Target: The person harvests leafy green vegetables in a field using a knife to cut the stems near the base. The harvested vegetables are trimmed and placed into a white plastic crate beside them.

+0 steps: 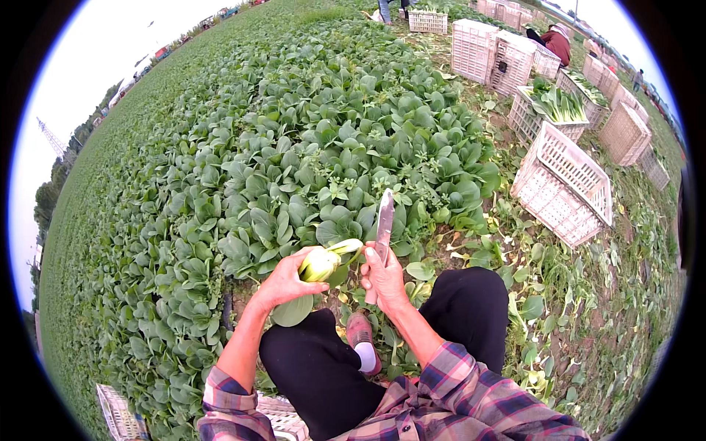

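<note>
My left hand (289,281) is closed around a head of bok choy (320,264), its pale cut base facing up and its leaves hanging below the hand. A loose pale stalk (346,246) sticks out from it towards my right hand. In my right hand (386,278) is a knife (385,218), blade pointing up and away from me, its handle inside my fingers. The fingertips of that hand are close to the loose stalk; whether they touch it I cannot tell. Standing bok choy plants (265,220) grow just beyond both hands.
An empty plastic crate (562,187) lies tilted at the right, near a crate of cut greens (551,118). Stacked crates (474,49) and a crouching person (556,44) are farther back. Dropped leaves (529,308) litter the ground at right. More crates (118,413) stand behind me.
</note>
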Action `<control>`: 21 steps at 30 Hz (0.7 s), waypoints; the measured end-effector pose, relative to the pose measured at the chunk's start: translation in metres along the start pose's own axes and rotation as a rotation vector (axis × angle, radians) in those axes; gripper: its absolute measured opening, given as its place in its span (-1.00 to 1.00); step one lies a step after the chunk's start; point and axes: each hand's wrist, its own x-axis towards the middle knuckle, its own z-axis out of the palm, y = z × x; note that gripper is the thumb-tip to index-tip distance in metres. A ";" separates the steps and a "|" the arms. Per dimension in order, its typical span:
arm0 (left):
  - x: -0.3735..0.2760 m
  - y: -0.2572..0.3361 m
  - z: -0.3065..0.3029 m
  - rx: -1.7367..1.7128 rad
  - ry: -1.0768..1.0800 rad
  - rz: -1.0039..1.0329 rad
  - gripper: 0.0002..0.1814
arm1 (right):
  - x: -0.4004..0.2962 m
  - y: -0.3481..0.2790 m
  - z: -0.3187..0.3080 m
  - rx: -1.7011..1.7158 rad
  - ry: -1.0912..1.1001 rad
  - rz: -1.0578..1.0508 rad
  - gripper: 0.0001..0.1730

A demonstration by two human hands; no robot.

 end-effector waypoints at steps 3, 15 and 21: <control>-0.010 0.020 0.030 -0.091 -0.105 -0.020 -0.34 | -0.016 -0.023 0.012 0.026 -0.060 -0.089 -0.66; -0.046 0.058 0.108 -0.420 0.085 0.170 -0.35 | -0.083 -0.050 0.014 -0.202 -0.177 -0.284 -0.72; -0.048 0.042 0.078 -0.232 0.249 -0.024 -0.64 | -0.071 -0.032 0.004 -0.212 -0.114 -0.176 -0.63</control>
